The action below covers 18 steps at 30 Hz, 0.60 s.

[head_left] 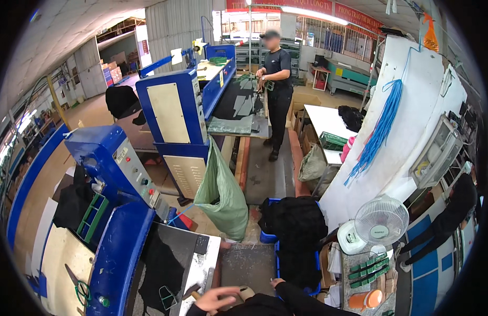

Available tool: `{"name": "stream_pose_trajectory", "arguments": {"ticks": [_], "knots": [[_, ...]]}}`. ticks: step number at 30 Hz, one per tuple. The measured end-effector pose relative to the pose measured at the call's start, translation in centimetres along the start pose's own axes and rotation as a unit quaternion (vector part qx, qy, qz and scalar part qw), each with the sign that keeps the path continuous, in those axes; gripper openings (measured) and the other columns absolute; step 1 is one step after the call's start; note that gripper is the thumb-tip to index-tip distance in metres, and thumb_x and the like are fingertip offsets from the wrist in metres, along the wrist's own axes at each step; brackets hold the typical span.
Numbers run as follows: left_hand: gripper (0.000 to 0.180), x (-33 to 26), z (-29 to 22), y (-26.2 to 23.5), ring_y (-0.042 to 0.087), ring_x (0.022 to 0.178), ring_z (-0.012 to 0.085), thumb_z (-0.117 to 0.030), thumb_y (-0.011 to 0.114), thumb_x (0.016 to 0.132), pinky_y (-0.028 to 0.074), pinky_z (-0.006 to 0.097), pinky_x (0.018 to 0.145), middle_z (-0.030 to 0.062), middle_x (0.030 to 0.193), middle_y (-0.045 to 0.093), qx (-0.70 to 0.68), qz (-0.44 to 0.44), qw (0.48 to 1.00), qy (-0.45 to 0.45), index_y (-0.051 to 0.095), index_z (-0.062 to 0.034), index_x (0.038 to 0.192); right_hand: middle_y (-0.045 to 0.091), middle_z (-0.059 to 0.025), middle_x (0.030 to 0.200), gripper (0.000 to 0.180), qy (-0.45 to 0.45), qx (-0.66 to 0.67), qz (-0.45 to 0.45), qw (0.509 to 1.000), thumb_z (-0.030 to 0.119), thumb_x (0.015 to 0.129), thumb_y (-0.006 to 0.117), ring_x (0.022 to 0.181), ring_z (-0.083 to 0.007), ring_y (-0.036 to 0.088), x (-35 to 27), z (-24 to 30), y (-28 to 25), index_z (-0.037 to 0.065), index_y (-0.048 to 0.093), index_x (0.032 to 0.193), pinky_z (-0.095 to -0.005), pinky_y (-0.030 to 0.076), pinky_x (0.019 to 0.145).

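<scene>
wooden-handled hammer (191, 290) at near left, right by my loosely spread left fingers (229, 290): a careless sweep could knock it off the counter (204, 259). i cannot tell whether my right fingers (277, 283), beside the blue plastic crate (278, 267), grip anything. soft matte black cloth (160, 268) lies on the counter, where a thin, angular green-edged frame (167, 298) could snag it if dragged.
</scene>
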<state>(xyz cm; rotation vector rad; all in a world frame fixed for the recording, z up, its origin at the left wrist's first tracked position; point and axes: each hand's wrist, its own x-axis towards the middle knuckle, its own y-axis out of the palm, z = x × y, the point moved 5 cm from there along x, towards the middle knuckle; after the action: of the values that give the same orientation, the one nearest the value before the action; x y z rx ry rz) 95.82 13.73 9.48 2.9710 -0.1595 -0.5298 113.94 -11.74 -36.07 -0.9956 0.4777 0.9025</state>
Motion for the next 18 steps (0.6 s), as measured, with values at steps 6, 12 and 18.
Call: {"name": "stream_pose_trajectory", "arguments": {"ticks": [6,12,18], "knots": [[0.091,-7.0,-18.1,-7.4,0.063,0.117,0.0415,-0.052,0.065,0.092,0.055,0.051,0.097,0.0297,0.138,0.054,-0.138,-0.282,0.889,0.333,0.02,-0.0105,0.16,0.074,-0.0058,0.084,0.033,-0.069,0.201,0.112,0.971,0.032,0.094,0.065,0.07,-0.0144,0.068,-1.0,10.9,-1.7,0.004,0.072,0.107,-0.0297,0.056,0.066],[0.092,-5.9,-19.6,-5.9,0.046,0.138,0.0403,-0.045,0.071,0.088,0.048,0.056,0.104,0.0246,0.155,0.039,-0.077,-0.246,0.924,0.283,0.026,-0.0059,0.158,0.075,-0.0082,0.084,0.034,-0.047,0.003,0.095,0.994,0.037,0.091,0.065,0.073,-0.0166,0.07,-0.2,1.1,0.3,0.007,0.076,0.101,-0.0325,0.056,0.071],[0.075,-10.5,-23.2,-0.7,0.051,0.133,0.0383,-0.045,0.069,0.092,0.042,0.05,0.109,0.0238,0.145,0.049,0.101,0.18,0.946,0.249,0.043,-0.0051,0.15,0.075,-0.0097,0.089,0.039,0.074,-0.149,0.166,0.972,0.043,0.089,0.061,0.082,-0.0229,0.071,-2.4,-8.0,-0.6,0.008,0.077,0.1,-0.0371,0.056,0.077]]}}
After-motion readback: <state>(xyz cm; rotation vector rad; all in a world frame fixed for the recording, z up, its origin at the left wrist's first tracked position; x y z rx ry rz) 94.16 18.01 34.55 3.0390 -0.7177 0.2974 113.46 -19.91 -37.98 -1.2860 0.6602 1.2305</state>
